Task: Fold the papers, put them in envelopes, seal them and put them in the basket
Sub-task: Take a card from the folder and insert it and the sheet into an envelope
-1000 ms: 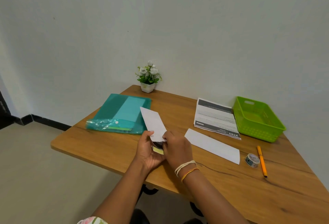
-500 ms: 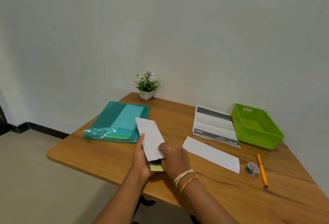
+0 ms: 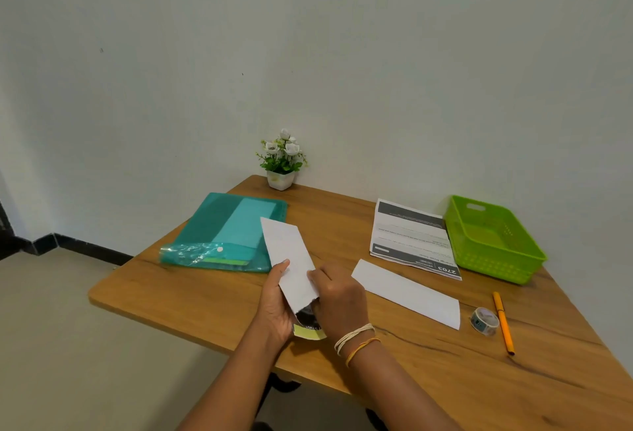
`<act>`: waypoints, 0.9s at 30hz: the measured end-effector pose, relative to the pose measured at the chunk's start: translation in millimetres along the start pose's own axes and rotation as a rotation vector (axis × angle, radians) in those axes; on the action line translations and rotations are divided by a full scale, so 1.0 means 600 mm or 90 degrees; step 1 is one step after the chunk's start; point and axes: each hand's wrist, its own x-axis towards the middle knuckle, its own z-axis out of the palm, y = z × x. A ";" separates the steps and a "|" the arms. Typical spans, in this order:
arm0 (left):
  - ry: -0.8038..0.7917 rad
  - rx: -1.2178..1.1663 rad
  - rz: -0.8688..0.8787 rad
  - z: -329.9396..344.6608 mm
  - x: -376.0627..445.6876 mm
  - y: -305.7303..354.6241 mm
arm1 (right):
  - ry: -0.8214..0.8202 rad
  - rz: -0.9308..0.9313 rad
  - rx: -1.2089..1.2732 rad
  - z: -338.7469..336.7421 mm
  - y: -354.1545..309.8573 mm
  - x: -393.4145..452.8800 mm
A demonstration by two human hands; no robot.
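Gripping the white envelope [image 3: 289,259] along its left edge, the left hand [image 3: 275,304] holds it tilted up off the table [image 3: 205,297], its far end pointing toward the teal plastic folder [image 3: 226,232]. The right hand [image 3: 337,297] has thumb and fingers curled at the envelope's near mouth, pinching the folded paper [image 3: 308,328] and feeding it in. Only a short dark-printed stretch and a yellow end strip of that paper show below the mouth.

Compared with a second ago, the envelope reaches further over the paper and sits a little lower between the hands, so less of the sheet is left outside. By my reading the insertion is nearly done but not finished: the yellow end has yet to go in, and the flap cannot close until it does.

Just right of the hands a second white envelope [image 3: 406,293] lies flat on the wood, and beyond it a printed sheet [image 3: 411,239] rests unfolded, touching or nearly touching the green basket [image 3: 527,259] at the right back corner. No envelope shows in the basket, so this looks like the first one. A tape roll [image 3: 484,320] and an orange pen [image 3: 503,321] wait side by side near the right edge, the tape likely meant for sealing. A small potted plant [image 3: 281,160] stands against the wall.
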 end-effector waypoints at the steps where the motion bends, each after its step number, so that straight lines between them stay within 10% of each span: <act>1: 0.013 0.013 0.005 -0.002 0.003 0.000 | -0.005 0.003 0.004 0.000 -0.001 -0.001; 11: -0.013 -0.043 -0.069 0.002 0.010 0.000 | -0.092 0.200 0.306 -0.049 0.061 0.004; 19: -0.013 -0.051 -0.098 0.034 0.046 0.001 | -0.412 0.454 0.000 -0.030 0.224 0.017; 27: -0.056 -0.088 -0.136 0.030 0.070 0.004 | -0.509 0.432 -0.083 -0.028 0.240 0.030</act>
